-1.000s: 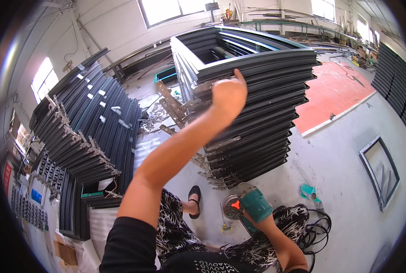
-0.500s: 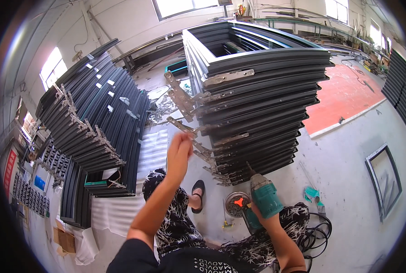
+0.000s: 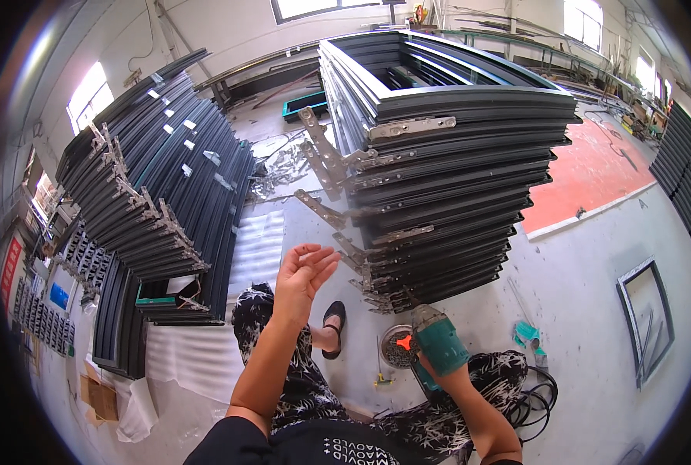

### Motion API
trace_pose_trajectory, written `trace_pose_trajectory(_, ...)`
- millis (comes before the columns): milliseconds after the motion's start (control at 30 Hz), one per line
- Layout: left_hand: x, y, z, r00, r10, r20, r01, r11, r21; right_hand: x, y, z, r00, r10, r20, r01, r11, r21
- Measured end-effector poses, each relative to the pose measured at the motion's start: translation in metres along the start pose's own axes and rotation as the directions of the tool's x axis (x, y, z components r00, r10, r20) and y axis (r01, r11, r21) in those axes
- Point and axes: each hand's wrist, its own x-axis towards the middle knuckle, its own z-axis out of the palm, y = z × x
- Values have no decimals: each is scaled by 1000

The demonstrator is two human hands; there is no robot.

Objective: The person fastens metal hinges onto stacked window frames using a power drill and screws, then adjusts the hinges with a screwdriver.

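Note:
My right hand [image 3: 452, 380] grips a teal power drill [image 3: 443, 346]. Its bit end points up toward the lower corner of a tall stack of dark metal frames [image 3: 446, 182]; whether the bit touches cannot be told. My left hand [image 3: 307, 277] is in front of that stack's left corner, palm partly up and fingers loosely spread, with nothing clearly seen in it. Metal hinge arms [image 3: 320, 208] stick out from the stack beside it. Below the drill, a round dish [image 3: 396, 358] of small metal fasteners sits on the floor, partly covered by an orange part of the drill.
To the left leans another stack of dark frames [image 3: 156, 178] with hinge arms. A small T-handled tool [image 3: 383, 378] lies by the dish. At right are a black cable [image 3: 543, 399], a teal-handled brush [image 3: 530, 335], a single frame [image 3: 648, 318] and a red floor panel [image 3: 578, 182].
My left hand has gone from closed, fingers up near the hinge arms, to loosely spread and a little lower. The drill has shifted slightly left. The whole view has turned a little.

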Motion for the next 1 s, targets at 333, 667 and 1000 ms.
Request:
trace_pose_trajectory(333,29,29,0,953,-278,122,303,840,-450,15,-5,1,998,43,-49,-32,980,199)
trace_pose_trajectory(667,-5,-78,-44,837,-544,55,455,637,-623,5,-9,14,904,373,211,-420,672,611)
trace_pose_trajectory(1000,-28,-233,-101,721,-677,-149,666,736,-125,3,-10,-26,993,4,117,2,999,-52)
